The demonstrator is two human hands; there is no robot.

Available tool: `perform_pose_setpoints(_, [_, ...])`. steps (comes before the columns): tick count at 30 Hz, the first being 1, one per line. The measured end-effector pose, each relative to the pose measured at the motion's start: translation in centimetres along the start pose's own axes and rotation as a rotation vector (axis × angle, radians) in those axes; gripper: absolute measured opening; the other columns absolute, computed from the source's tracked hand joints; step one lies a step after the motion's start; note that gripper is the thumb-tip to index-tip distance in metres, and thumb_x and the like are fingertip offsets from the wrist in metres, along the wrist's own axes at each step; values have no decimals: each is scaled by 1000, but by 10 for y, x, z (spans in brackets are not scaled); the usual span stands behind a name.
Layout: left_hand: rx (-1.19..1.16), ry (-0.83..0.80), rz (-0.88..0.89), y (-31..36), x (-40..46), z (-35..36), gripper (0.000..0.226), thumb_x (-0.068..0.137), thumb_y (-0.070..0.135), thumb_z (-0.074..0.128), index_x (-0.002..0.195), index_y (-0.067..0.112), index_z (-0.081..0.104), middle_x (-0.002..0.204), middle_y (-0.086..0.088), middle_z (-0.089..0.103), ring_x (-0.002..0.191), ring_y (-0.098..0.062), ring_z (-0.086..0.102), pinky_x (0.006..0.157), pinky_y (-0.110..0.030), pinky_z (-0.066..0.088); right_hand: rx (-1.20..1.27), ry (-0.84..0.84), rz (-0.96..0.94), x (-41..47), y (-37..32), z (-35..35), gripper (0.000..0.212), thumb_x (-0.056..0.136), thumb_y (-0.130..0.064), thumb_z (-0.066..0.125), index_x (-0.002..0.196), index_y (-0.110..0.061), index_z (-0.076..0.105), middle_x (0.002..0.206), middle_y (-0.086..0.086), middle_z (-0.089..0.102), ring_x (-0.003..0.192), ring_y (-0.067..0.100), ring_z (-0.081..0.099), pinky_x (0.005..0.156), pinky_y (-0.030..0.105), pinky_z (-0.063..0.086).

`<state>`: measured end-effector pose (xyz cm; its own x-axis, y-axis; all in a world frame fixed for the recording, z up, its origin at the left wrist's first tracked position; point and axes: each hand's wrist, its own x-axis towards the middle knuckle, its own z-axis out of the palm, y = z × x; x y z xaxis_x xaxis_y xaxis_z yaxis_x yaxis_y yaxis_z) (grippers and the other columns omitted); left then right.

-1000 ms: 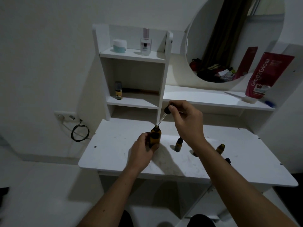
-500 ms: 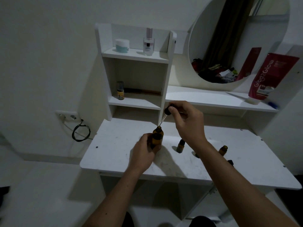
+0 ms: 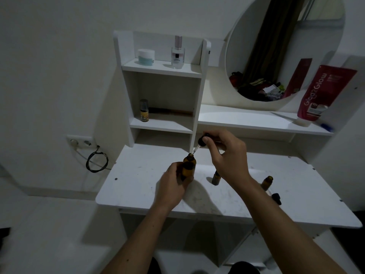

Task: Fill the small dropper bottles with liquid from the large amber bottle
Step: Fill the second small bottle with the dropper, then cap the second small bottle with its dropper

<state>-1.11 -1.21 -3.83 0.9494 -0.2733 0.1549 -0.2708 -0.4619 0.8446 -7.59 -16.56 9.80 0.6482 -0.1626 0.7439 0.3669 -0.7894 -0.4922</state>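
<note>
While the left hand (image 3: 173, 184) stays clamped on the large amber bottle (image 3: 189, 167), the right hand's (image 3: 227, 155) fingers (image 3: 206, 139) keep pinching the dropper (image 3: 200, 144) at its mouth; drawing continues.

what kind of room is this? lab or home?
Home, most likely a bedroom dressing table: a round mirror over white shelves holding a perfume bottle and cream jar, plus a red lotion tube. No lab gear visible.
</note>
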Motion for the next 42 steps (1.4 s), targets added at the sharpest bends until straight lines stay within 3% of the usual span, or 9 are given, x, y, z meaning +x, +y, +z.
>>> perform_pose_setpoints(8, [-10, -9, 1, -3, 0, 0, 50, 91, 45, 72, 135, 35, 51, 130, 12, 65, 118, -13, 61, 102, -46, 54, -4, -189, 125, 8, 12, 24, 18, 98, -18, 70, 115, -14, 74, 100, -8, 74, 86, -6, 66, 82, 3, 50])
perform_pose_setpoints(12, [-43, -7, 10, -3, 0, 1, 48, 91, 40, 74, 134, 35, 53, 129, 13, 66, 118, -11, 62, 103, -45, 55, -23, -291, 197, -3, 20, 35, 24, 98, -22, 70, 120, -14, 73, 107, -3, 77, 96, 5, 70, 90, 18, 58])
perform_pose_setpoints(17, [-23, 13, 19, -4, 0, 4, 53, 88, 47, 76, 133, 38, 49, 129, 14, 64, 115, -11, 63, 100, -44, 56, 32, -202, 285, -30, 12, 14, 28, 98, -24, 71, 125, -16, 71, 115, -8, 74, 101, -2, 68, 91, 11, 54])
perform_pose_setpoints(20, [-43, 39, 14, -2, -3, 4, 73, 82, 49, 82, 141, 35, 40, 141, 10, 55, 119, -10, 58, 95, -27, 52, 66, -129, 329, -57, 12, -17, 26, 96, -22, 73, 122, -20, 71, 109, -17, 71, 98, -14, 65, 84, 4, 51])
perform_pose_setpoints(24, [-144, 142, 2, -1, -12, 2, 84, 77, 46, 88, 143, 33, 37, 145, 5, 48, 120, -12, 57, 86, -15, 48, 26, -20, 429, -98, 36, -67, 21, 94, -15, 75, 115, -18, 74, 100, -14, 74, 88, -1, 72, 77, 16, 59])
perform_pose_setpoints(27, [-181, 243, -27, 11, -25, 6, 77, 78, 38, 89, 139, 27, 42, 133, 3, 53, 105, -17, 62, 76, -12, 50, -95, 49, 548, -133, 60, -90, 18, 93, -14, 76, 111, -16, 77, 99, -7, 75, 85, 0, 69, 75, 9, 54])
perform_pose_setpoints(31, [-237, 291, -17, 34, -44, 16, 51, 85, 29, 84, 122, 25, 50, 105, 5, 62, 81, -9, 63, 60, -7, 49, -160, 83, 659, -167, 78, -85, 18, 90, -19, 80, 107, -17, 77, 93, -7, 73, 81, 3, 67, 75, 31, 60])
perform_pose_setpoints(38, [-230, 55, 87, 56, -66, 59, 17, 93, 24, 75, 105, 30, 64, 99, 15, 66, 90, -4, 64, 72, -12, 53, -315, -20, 706, -168, 96, -63, 23, 87, -32, 82, 102, -15, 76, 97, -2, 65, 86, 13, 63, 75, 27, 47])
perform_pose_setpoints(42, [-136, -77, 110, 69, -70, 87, 26, 95, 34, 72, 119, 33, 63, 120, 17, 65, 106, -2, 62, 85, -12, 51, -325, 8, 747, -166, 96, -67, 12, 91, -24, 77, 96, -13, 77, 92, 1, 71, 76, 7, 61, 66, 15, 39])
